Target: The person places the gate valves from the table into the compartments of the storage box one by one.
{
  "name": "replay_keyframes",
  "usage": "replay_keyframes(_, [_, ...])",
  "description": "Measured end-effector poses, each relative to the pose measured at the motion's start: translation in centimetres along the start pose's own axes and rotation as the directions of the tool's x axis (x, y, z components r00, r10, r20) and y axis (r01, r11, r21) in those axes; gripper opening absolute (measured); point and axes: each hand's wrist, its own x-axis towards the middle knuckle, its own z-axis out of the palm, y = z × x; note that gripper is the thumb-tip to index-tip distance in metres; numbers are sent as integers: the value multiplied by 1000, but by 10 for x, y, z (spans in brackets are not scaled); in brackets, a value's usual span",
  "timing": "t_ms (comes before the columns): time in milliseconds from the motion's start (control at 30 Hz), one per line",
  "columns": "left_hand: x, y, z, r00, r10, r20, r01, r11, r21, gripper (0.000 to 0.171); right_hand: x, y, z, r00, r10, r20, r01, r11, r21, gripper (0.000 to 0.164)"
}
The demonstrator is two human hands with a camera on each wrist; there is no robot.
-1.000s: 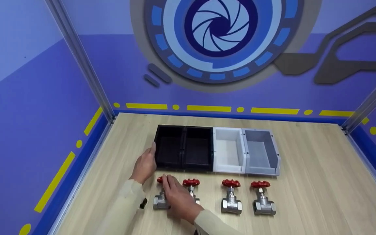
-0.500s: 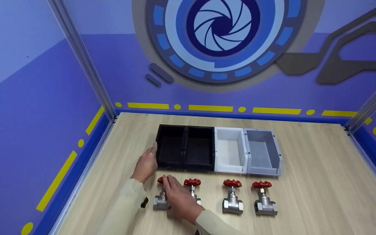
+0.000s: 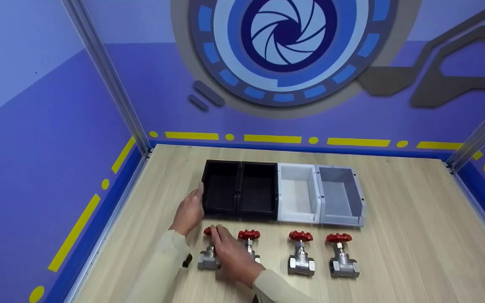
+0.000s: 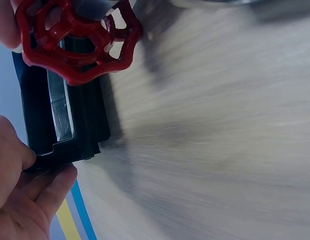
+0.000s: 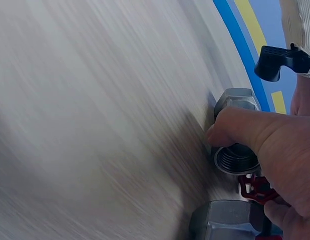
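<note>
My left hand [image 3: 188,212] is at the left side of the leftmost black bin [image 3: 221,212]. In the left wrist view its thumb and fingers pinch the corner of that black bin's wall [image 4: 89,120]. My right hand [image 3: 235,254] holds the leftmost gate valve [image 3: 209,261], a steel body with a red handwheel [image 4: 77,77]. Its thumb lies across the threaded steel body [image 5: 237,97] in the right wrist view. The same hand partly hides a second valve [image 3: 249,235]. Two more valves, the third [image 3: 301,265] and the fourth [image 3: 344,267], stand to the right.
A second black bin [image 3: 257,214], a white bin [image 3: 297,218] and a grey bin [image 3: 339,221] continue the row, side by side, behind the valves. Printed blue walls and metal posts [image 3: 118,92] bound the wooden table [image 3: 411,219].
The scene shifts slightly in the head view. Both hands keep their places at the black bin and the leftmost valve.
</note>
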Motion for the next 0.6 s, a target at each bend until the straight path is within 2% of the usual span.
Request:
replay_keyframes(333, [0,1,0,999,17,-33,-17,1000,-12,52,0,1,-2,998,-26,-50,26,1000,-5,108])
replay_keyframes(600, [1,1,0,1000,-9,-3,9,1000,2,52,5,3,-8,998,-41,-55,40,999,-16,106])
